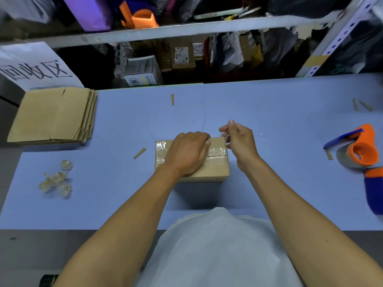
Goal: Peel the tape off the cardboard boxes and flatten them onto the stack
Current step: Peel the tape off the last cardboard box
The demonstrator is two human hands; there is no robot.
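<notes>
The left hand (187,153) is pressing flat on the taped cardboard box (215,168) near the table's (269,183) middle. The right hand (238,139) is pinching clear tape (216,152) at the box's far right corner.

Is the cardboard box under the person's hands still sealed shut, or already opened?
Still shut. Clear tape still runs across the box top, flaps flat; the right hand pinches tape at its far corner.

Box at the table's middle, stack far left

The cardboard box (192,160) sat mid-table (269,112); the stack of flattened boxes (52,116) lay at the far left corner, crumpled tape wads (57,180) before it, and a tape dispenser (359,150) lay at the right edge.
</notes>
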